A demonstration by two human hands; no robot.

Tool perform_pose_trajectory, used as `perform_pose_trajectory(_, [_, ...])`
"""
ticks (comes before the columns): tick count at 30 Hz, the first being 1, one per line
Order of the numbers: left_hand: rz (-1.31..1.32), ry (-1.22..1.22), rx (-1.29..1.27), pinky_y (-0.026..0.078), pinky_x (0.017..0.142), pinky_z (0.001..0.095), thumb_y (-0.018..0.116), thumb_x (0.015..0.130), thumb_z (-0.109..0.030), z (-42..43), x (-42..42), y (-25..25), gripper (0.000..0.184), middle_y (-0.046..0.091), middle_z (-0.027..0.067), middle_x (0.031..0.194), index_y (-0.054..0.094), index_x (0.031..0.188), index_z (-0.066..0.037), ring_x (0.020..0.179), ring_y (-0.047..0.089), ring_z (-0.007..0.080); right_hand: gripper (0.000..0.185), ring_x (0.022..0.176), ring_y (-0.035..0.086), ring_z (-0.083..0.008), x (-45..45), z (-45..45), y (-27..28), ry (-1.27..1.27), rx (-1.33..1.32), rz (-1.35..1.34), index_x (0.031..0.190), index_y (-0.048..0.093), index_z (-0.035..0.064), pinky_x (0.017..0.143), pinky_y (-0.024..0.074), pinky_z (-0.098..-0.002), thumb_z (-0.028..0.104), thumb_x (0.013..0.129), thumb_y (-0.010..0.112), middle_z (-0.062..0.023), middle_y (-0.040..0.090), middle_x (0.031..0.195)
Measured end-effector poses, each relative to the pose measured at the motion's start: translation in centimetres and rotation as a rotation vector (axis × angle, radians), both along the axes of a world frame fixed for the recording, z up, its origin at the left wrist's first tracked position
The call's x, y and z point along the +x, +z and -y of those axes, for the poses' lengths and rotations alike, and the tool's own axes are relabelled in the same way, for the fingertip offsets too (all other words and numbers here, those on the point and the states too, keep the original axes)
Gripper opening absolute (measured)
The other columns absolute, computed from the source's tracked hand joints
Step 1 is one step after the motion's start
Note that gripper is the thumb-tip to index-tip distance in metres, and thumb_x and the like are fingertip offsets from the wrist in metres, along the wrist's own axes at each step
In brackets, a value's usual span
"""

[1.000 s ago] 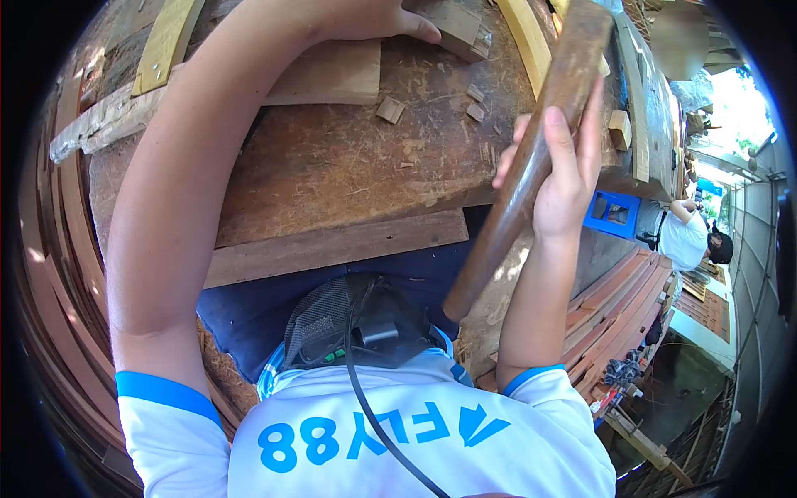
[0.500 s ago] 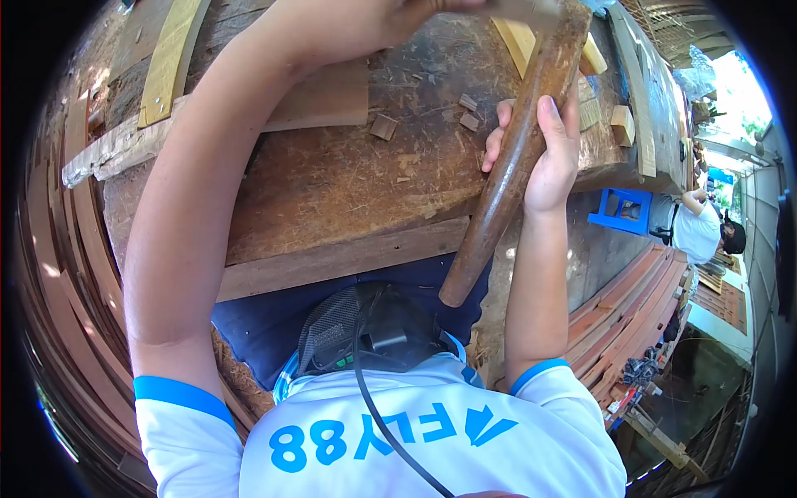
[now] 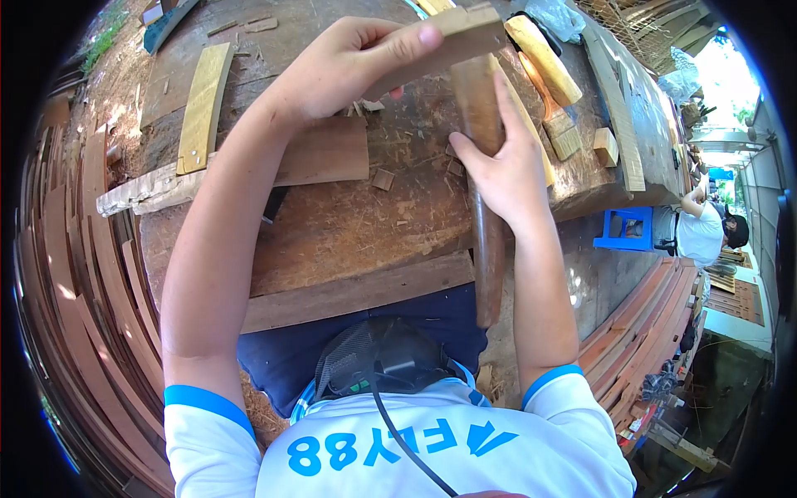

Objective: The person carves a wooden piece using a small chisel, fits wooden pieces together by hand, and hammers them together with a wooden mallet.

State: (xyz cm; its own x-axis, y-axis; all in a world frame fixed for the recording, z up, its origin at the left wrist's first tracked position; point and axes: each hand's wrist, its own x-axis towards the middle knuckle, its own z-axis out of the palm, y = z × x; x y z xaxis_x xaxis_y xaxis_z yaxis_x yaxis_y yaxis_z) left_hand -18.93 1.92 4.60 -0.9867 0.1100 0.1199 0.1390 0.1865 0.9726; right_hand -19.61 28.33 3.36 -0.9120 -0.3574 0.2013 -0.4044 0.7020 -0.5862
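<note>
My left hand (image 3: 365, 62) is closed on a short wooden board (image 3: 452, 46), raised above the workbench, its thumb lying along the face. A notched end of the board points right, just over the top of a long, rounded wooden club (image 3: 486, 249). My right hand (image 3: 506, 170) is closed around the club's upper part, with thumb and index finger on either side. The club's lower end hangs past the front edge of the workbench (image 3: 357, 236). Small wooden blocks (image 3: 383, 179) lie on the bench near both hands.
A flat brush (image 3: 563, 134), a pale wooden piece (image 3: 544, 60) and a small block (image 3: 605, 147) lie at the right. Planks (image 3: 203, 108) rest at the left. Beyond the bench are a blue stool (image 3: 624, 228), stacked boards (image 3: 635, 311) and another person (image 3: 699, 232).
My left hand has come down and closer, bringing the wooden board into view. My right hand has moved left and lower with the club, which now stands more upright in view.
</note>
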Motion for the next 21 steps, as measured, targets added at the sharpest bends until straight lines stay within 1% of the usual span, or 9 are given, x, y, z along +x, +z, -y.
perform_pose_trajectory(2, [-0.050, -0.010, -0.076, 0.056, 0.074, 0.0284, 0.074, 0.096, -0.070, 0.3, 0.0, 0.0, 0.075, 0.073, 0.0027, 0.089, 0.077, 0.126, 0.000, 0.082, 0.070, 0.0116, 0.095, 0.118, 0.069, -0.0437, -0.4, 1.0, 0.2, -0.017, 0.212, -0.131, 0.169, 0.040, 0.0076, 0.103, 0.0555, -0.0478, 0.023, 0.086, 0.084, -0.0292, 0.065, 0.135])
perform_pose_trajectory(3, [-0.077, -0.014, -0.112, 0.056, 0.074, 0.0284, 0.076, 0.094, -0.070, 0.4, -0.1, 0.0, 0.077, 0.074, 0.0033, 0.091, 0.077, 0.127, -0.001, 0.082, 0.070, 0.0118, 0.094, 0.119, 0.070, -0.0430, -0.4, 1.3, 0.7, -0.022, 0.235, -0.107, 0.168, 0.040, 0.0058, 0.104, 0.0552, -0.0477, 0.023, 0.086, 0.084, -0.0294, 0.066, 0.133])
perform_pose_trajectory(5, [-0.154, 0.022, -0.162, 0.059, 0.082, 0.0315, 0.080, 0.090, -0.069, 0.4, -0.1, 0.0, 0.081, 0.077, 0.0086, 0.101, 0.076, 0.128, 0.002, 0.091, 0.074, 0.0162, 0.093, 0.121, 0.070, -0.0416, -0.3, 1.8, 1.6, -0.029, 0.286, -0.048, 0.166, 0.042, 0.0022, 0.106, 0.0545, -0.0475, 0.023, 0.087, 0.084, -0.0298, 0.069, 0.130])
perform_pose_trajectory(7, [-0.310, 0.084, -0.228, 0.060, 0.087, 0.0339, 0.082, 0.090, -0.068, 0.0, 0.3, 0.0, 0.080, 0.078, 0.0112, 0.106, 0.076, 0.128, 0.002, 0.097, 0.075, 0.0193, 0.092, 0.121, 0.072, -0.0383, -1.0, 0.9, 0.6, 0.009, 0.143, -0.050, 0.164, 0.043, -0.0027, 0.107, 0.0546, -0.0456, 0.023, 0.086, 0.085, -0.0300, 0.070, 0.130])
perform_pose_trajectory(10, [-0.183, 0.089, -0.224, 0.060, 0.091, 0.0372, 0.080, 0.090, -0.069, 0.2, 0.3, 0.1, 0.081, 0.079, 0.0139, 0.112, 0.075, 0.130, 0.001, 0.103, 0.076, 0.0235, 0.091, 0.122, 0.073, -0.0343, -0.2, 0.1, 1.1, -0.022, -0.093, 0.138, 0.160, 0.045, -0.0090, 0.107, 0.0549, -0.0422, 0.022, 0.085, 0.086, -0.0296, 0.071, 0.133])
perform_pose_trajectory(11, [-0.169, 0.107, -0.258, 0.060, 0.091, 0.0376, 0.079, 0.091, -0.069, 0.4, 0.3, 0.0, 0.080, 0.079, 0.0143, 0.112, 0.076, 0.131, 0.000, 0.104, 0.076, 0.0240, 0.091, 0.122, 0.073, -0.0332, 0.0, 0.0, 1.4, -0.044, -0.171, 0.232, 0.159, 0.045, -0.0109, 0.107, 0.0550, -0.0409, 0.021, 0.085, 0.087, -0.0294, 0.071, 0.134])
perform_pose_trajectory(12, [-0.153, 0.119, -0.292, 0.060, 0.091, 0.0379, 0.077, 0.093, -0.069, 0.5, 0.2, -0.1, 0.078, 0.079, 0.0146, 0.112, 0.076, 0.132, -0.002, 0.104, 0.076, 0.0245, 0.090, 0.119, 0.075, -0.0294, -0.3, 0.0, 0.5, 0.003, -0.080, -0.009, 0.158, 0.047, -0.0111, 0.105, 0.0559, -0.0381, 0.018, 0.084, 0.088, -0.0268, 0.074, 0.130])
perform_pose_trajectory(16, [-0.058, 0.135, -0.289, 0.060, 0.090, 0.0411, 0.068, 0.102, -0.066, 0.2, 0.1, 0.3, 0.071, 0.079, 0.0173, 0.112, 0.075, 0.133, -0.002, 0.103, 0.076, 0.0271, 0.086, 0.118, 0.075, -0.0261, -0.8, -0.9, 0.4, -0.038, -0.106, 0.089, 0.156, 0.050, -0.0116, 0.106, 0.0553, -0.0367, 0.017, 0.085, 0.088, -0.0245, 0.076, 0.128])
perform_pose_trajectory(21, [-0.009, 0.192, -0.505, 0.058, 0.091, 0.0440, 0.057, 0.112, -0.052, 0.3, 0.0, 0.5, 0.057, 0.080, 0.0219, 0.108, 0.076, 0.131, -0.002, 0.099, 0.077, 0.0343, 0.074, 0.120, 0.073, -0.0214, -0.8, -1.0, 0.4, 0.016, -0.274, 0.183, 0.153, 0.054, -0.0108, 0.108, 0.0532, -0.0345, 0.013, 0.090, 0.085, -0.0190, 0.076, 0.131])
